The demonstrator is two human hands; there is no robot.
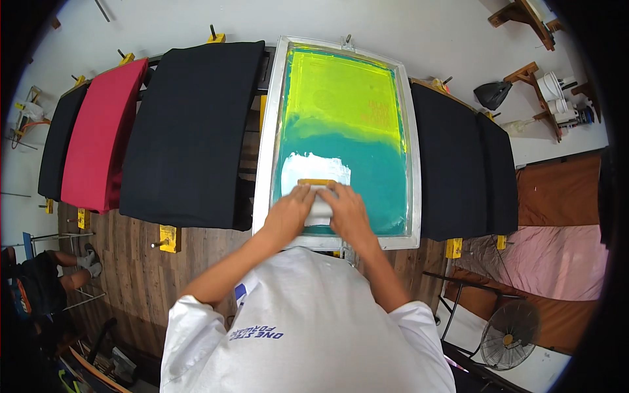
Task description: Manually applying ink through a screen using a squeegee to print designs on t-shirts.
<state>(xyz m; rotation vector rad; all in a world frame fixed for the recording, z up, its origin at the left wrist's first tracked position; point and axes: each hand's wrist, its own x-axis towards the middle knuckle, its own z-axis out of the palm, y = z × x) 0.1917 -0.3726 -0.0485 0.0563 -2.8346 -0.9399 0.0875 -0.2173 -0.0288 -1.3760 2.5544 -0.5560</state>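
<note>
A screen-printing frame (268,150) with a pale metal rim lies in front of me. Its mesh is yellow-green (334,85) in the far part and teal (380,177) in the near part. White ink (308,164) is spread over the near left of the mesh. Both hands are closed on a squeegee (316,182) set on this white patch, its wood-coloured edge showing beyond my fingertips. My left hand (290,213) grips its left side, and my right hand (346,208) its right side. Between my hands shows a whitish part; the squeegee's lower edge is hidden.
Black cloth-covered boards (193,134) and a red one (101,134) stand left of the frame. More black boards (452,157) flank it on the right. Yellow clamps (170,239) jut out below. A fan (509,337) stands at lower right; a seated person's legs (75,268) show at left.
</note>
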